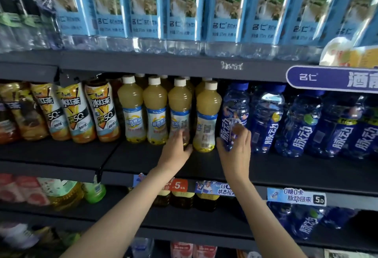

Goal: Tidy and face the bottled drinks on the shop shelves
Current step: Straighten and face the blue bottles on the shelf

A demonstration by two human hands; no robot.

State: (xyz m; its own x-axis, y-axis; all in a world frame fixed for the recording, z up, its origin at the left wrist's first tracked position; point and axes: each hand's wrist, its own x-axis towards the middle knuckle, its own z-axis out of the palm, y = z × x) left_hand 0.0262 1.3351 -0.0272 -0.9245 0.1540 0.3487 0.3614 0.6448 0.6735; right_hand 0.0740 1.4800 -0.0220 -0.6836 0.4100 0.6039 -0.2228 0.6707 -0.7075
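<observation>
Yellow juice bottle (180, 112), white cap, label askew

hidden: left hand (177, 147) is covering third yellow juice bottle (180, 102) base | cropped: purple sign (331, 79), right of it, is running off-frame | blurred: its label print

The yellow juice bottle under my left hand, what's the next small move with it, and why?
Probably turn that yellow juice bottle so its label faces the aisle. The left hand already grips its base, and its label shows small print rather than the blue logo centred on the two bottles to its left. The right hand is occupied holding a blue bottle.
</observation>
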